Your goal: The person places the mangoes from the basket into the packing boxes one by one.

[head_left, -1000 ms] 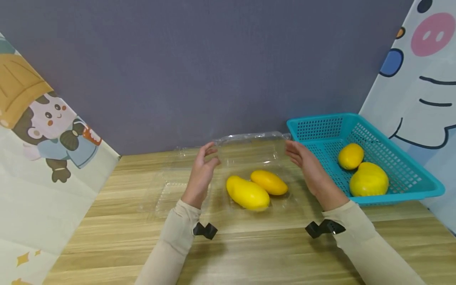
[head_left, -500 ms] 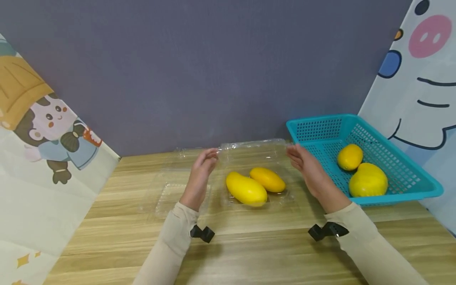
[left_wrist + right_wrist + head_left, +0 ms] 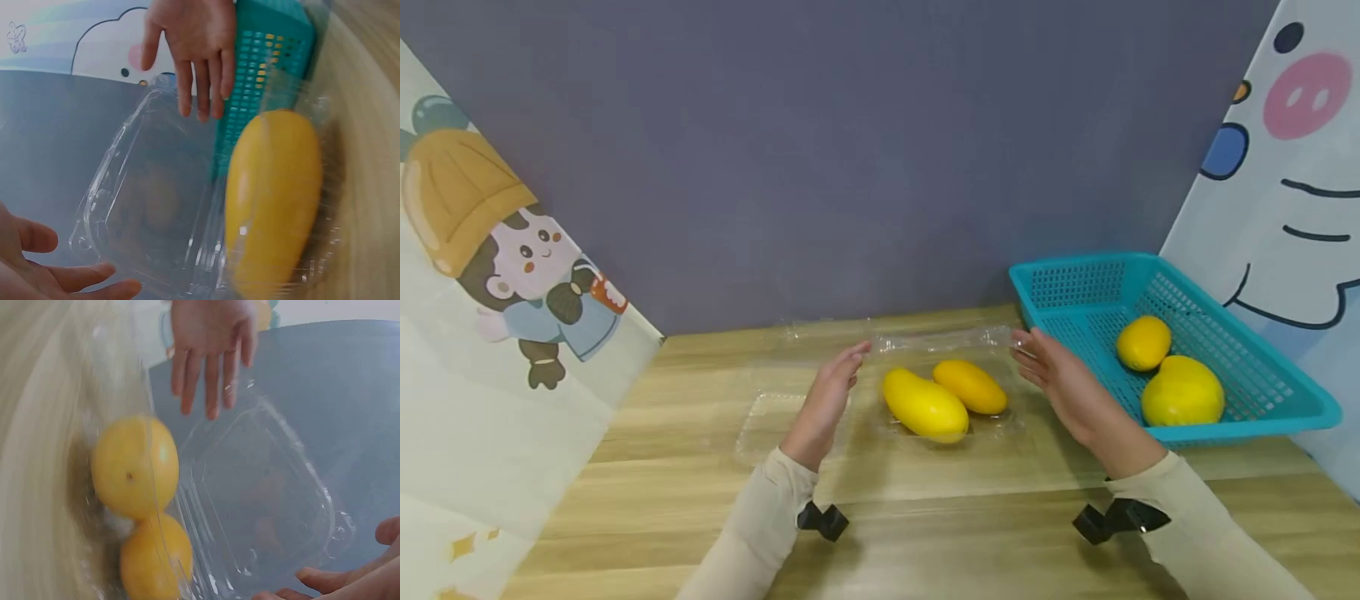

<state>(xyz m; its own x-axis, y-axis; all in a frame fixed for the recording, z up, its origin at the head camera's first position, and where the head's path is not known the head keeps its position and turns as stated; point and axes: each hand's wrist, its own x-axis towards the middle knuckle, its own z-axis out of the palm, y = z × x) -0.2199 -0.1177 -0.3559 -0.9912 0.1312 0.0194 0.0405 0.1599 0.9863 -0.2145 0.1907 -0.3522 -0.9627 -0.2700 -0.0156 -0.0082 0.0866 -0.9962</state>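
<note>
Clear clamshell lid [image 3: 943,340]: tilted up behind larger mango [image 3: 923,404] and smaller mango [image 3: 970,387] in clamshell base [image 3: 997,422]; long axis left-right. Left grip [image 3: 827,398]: at left end, spread, pinching nothing. Right grip [image 3: 1067,390]: at right end, likewise. Neither clearly nearer; contact unclear.

Access: front open, sides tight.
Way in from near side, btwn L hand [image 3: 826,408] & R hand [image 3: 1067,387]. Blocks: raised clear lid [image 3: 943,339] across far side w/ grey wall [image 3: 850,167] behind; teal basket [image 3: 1247,432] just beside R hand; 2nd clear tray [image 3: 775,423] beside L hand; 2 yellow fruits [image 3: 925,406] ctr.
</note>
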